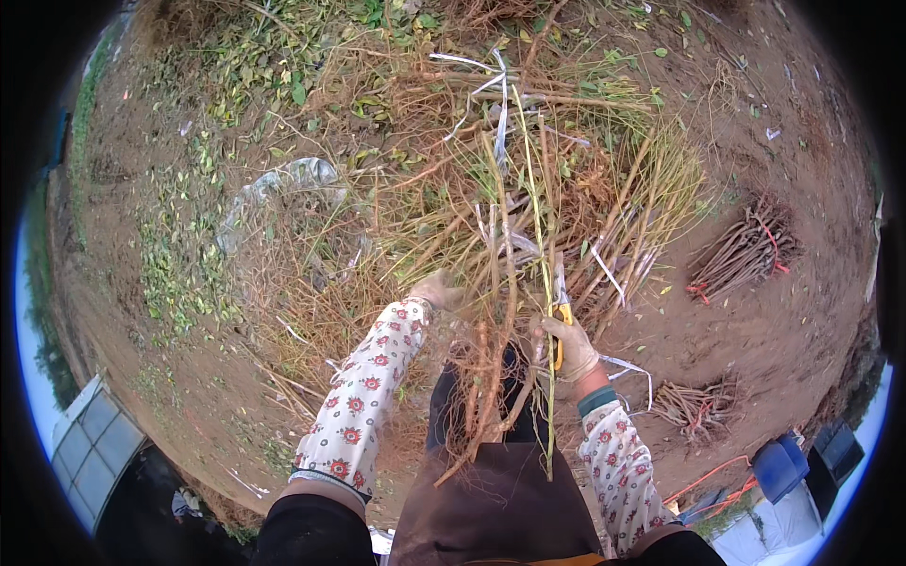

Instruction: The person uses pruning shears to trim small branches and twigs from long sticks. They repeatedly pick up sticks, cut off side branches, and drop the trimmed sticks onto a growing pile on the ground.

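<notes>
My right hand point(574, 351), in a pale glove, is closed around the yellow handles of pruning shears point(562, 316), whose blades point away from me. Beside the shears runs a long thin green stem point(541, 222), close to my fingers; whether they also grip it cannot be made out. My left hand point(437, 291) is at the near left edge of a heap of cut stems point(604, 203), its fingers smeared by motion. Between my hands, rooted saplings point(502, 330) stretch toward me, their brown roots point(467, 401) over my dark apron point(491, 509). White ties point(500, 104) lie among the stems.
Two bundles of brown sticks with red ties, one larger point(750, 250) and one smaller point(698, 407), lie on the soil at right. Crumpled clear plastic point(283, 184) and scattered leaves point(189, 259) are at left. A blue container point(780, 469) stands at lower right.
</notes>
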`<state>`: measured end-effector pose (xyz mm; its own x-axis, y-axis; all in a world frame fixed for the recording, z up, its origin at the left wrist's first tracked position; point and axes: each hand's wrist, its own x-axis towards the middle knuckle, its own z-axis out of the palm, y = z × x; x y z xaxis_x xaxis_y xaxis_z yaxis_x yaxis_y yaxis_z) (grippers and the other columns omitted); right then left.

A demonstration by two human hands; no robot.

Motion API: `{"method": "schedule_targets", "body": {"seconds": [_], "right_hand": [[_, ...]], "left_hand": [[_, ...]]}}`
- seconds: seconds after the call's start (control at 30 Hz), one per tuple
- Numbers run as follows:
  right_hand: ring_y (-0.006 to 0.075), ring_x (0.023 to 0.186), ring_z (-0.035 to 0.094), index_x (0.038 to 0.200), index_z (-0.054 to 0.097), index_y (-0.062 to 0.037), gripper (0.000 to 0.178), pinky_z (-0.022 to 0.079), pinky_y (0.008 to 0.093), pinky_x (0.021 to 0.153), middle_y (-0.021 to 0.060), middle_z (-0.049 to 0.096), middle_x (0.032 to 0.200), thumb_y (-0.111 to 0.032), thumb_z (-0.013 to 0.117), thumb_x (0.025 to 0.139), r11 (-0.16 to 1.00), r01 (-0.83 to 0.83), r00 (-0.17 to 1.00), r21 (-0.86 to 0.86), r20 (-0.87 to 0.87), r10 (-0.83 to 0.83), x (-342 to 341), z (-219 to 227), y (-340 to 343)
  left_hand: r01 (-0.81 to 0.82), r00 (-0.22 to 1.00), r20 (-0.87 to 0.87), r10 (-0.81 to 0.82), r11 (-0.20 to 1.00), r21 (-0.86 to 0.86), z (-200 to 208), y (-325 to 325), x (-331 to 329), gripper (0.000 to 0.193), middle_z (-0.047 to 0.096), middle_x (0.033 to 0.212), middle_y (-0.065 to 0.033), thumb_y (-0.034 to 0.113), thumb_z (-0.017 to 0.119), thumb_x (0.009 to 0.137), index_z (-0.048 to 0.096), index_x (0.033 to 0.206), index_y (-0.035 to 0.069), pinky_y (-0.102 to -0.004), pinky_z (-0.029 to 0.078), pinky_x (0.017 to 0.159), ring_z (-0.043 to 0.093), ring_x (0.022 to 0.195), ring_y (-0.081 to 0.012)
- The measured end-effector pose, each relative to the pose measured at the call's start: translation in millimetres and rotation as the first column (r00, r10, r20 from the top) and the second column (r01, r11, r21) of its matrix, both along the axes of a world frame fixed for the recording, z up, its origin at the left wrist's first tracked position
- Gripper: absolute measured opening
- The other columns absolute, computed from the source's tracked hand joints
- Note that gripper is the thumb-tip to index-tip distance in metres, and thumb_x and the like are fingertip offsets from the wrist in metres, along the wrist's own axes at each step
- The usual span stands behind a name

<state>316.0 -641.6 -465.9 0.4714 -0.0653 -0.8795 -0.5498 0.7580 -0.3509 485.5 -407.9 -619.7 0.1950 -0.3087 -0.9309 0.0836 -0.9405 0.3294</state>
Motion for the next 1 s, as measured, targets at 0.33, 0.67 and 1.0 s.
{"method": "schedule_targets", "body": {"seconds": [0.33,0.67,1.0], "right_hand": [[0.0106,0.078,0.057,0.116,0.066,-0.0010,0.033,0.048,0.0282,0.072,0.0016,0.065,0.090,-0.022,0.071,0.092,0.811,-0.509,0.860,-0.290,-0.142,0.489,-3.3,-114.9,29.2],[0.0260,0.080,0.066,0.126,0.062,-0.0015,0.042,0.053,0.0375,0.077,0.0152,0.070,0.091,-0.020,0.067,0.089,0.548,-0.648,0.754,-0.529,-0.343,0.560,-14.1,-133.3,37.2],[0.0389,0.089,0.070,0.136,0.056,-0.0040,0.051,0.055,0.0426,0.077,0.0242,0.070,0.100,-0.013,0.067,0.087,0.438,-0.576,0.728,-0.690,-0.190,0.659,-1.5,-106.2,88.6]], "left_hand": [[0.043,0.961,0.244,-0.132,0.939,0.342,-78.5,-18.9,-33.3,0.035,0.077,0.106,-0.0132,0.037,0.065,0.091,0.079,0.106,0.010,-0.0418,0.055,0.088,0.073,0.103,-0.0303],[-0.310,0.943,-0.182,0.279,0.935,-0.172,-115.8,-46.0,-31.6,0.100,0.056,0.140,-0.0302,0.071,0.067,0.084,0.046,0.147,-0.004,-0.0429,0.046,0.107,0.059,0.127,-0.0384],[-0.620,0.732,-0.588,0.344,0.694,-0.366,-68.2,4.0,-42.0,0.059,0.064,0.134,-0.0112,0.047,0.060,0.101,0.058,0.143,0.005,-0.0353,0.047,0.105,0.063,0.117,-0.0196]]}}
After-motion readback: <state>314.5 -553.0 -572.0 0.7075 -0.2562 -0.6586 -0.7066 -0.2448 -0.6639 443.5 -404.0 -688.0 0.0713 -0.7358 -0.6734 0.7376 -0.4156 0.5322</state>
